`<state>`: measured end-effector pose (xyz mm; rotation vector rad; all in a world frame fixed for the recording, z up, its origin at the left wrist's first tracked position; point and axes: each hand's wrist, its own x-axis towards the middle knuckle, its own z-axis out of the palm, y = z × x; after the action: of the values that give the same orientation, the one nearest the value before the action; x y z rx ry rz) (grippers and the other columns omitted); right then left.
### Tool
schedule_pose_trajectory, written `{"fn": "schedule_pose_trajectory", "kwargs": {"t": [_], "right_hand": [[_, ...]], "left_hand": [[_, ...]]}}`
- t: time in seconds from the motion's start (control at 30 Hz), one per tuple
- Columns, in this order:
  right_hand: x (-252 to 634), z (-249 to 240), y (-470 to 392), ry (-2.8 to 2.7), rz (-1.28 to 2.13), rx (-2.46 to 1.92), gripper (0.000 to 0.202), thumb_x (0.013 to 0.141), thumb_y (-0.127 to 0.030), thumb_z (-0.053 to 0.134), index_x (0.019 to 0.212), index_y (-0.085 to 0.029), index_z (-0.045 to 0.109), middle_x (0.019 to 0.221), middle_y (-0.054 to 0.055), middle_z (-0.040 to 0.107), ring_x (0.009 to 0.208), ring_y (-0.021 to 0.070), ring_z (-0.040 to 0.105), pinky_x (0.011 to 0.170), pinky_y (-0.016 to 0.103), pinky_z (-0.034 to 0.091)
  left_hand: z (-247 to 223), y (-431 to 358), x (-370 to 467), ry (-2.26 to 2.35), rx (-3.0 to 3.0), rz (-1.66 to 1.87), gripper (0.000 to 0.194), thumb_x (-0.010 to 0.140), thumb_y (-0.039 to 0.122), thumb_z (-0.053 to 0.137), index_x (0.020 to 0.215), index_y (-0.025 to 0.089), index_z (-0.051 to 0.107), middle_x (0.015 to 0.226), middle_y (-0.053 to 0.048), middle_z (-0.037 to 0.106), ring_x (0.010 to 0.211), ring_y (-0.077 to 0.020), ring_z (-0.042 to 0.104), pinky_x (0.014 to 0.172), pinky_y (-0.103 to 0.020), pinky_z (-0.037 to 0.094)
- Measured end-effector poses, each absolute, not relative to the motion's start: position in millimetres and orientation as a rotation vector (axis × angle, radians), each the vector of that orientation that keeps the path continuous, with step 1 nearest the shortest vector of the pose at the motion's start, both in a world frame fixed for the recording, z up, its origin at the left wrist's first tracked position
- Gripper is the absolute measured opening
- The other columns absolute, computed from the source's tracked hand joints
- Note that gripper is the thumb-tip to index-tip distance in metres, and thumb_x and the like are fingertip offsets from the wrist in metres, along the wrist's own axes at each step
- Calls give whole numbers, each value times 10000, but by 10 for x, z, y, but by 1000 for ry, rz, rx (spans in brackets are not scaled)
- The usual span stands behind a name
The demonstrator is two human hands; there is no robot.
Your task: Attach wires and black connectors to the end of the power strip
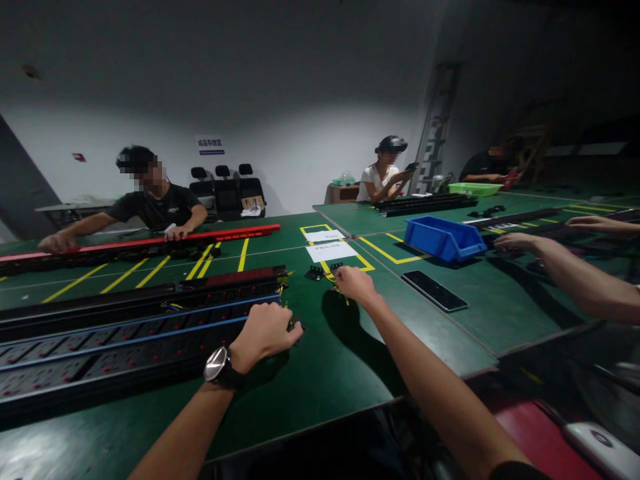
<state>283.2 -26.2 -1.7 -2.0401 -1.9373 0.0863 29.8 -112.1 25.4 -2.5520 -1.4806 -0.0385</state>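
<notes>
The long black socket strips with red switches and blue wires [125,340] lie left, their end touching the closed left hand [265,333]. The right hand [354,283], fingers curled, rests over small black plastic parts [316,273] on the green table [325,373]; its grasp is unclear.

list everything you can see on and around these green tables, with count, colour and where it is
power strips: several long ones, black with red switches and blue wires, near left of table
red strip: one, far left, under a co-worker's hands
small black parts: a few, mid-table by the right hand
paper sheets: two, white, inside the yellow tape box
bin: one, blue, right of centre
phone: one, black, lying flat near the bin
tray: one, green, far right table
office chairs: three, black, by the back wall
co-workers: three seated across the tables, plus bare arms reaching in from the right
watch: one, silver face, on left wrist
left hand: fist at the strip's end
right hand: fingers on small parts
</notes>
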Motion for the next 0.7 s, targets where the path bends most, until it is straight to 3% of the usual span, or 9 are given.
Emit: {"fn": "schedule_pose_trajectory", "kwargs": {"t": [0.3, 0.47, 0.7], "right_hand": [[2921, -83, -181, -1893, 53, -2037, 346, 953, -172, 452, 1154, -221, 729, 1152, 158, 670, 1029, 278, 674, 830, 348, 478], [2874, -180, -141, -1924, 56, -2023, 311, 995, -301, 485, 1167, -216, 730, 1117, 154, 636, 970, 253, 676, 838, 337, 476], [2864, -264, -73, -1967, 12, -1995, 308, 1000, -242, 454, 1032, -172, 752, 1072, 151, 632, 937, 249, 663, 797, 327, 452]], "left_hand": [[259, -1101, 280, -1513, -2545, -67, 536, 946, 543, 396, 807, 170, 756, 771, -135, 722, 731, -254, 688, 696, -348, 474], [332, -1110, 282, -1570, -2535, -172, 584, 960, 579, 358, 758, 181, 735, 710, -103, 703, 684, -226, 670, 659, -314, 438], [330, -1041, 254, -1706, -2401, -404, 547, 990, 525, 325, 768, 202, 705, 748, -77, 725, 700, -221, 674, 618, -290, 381]]}}
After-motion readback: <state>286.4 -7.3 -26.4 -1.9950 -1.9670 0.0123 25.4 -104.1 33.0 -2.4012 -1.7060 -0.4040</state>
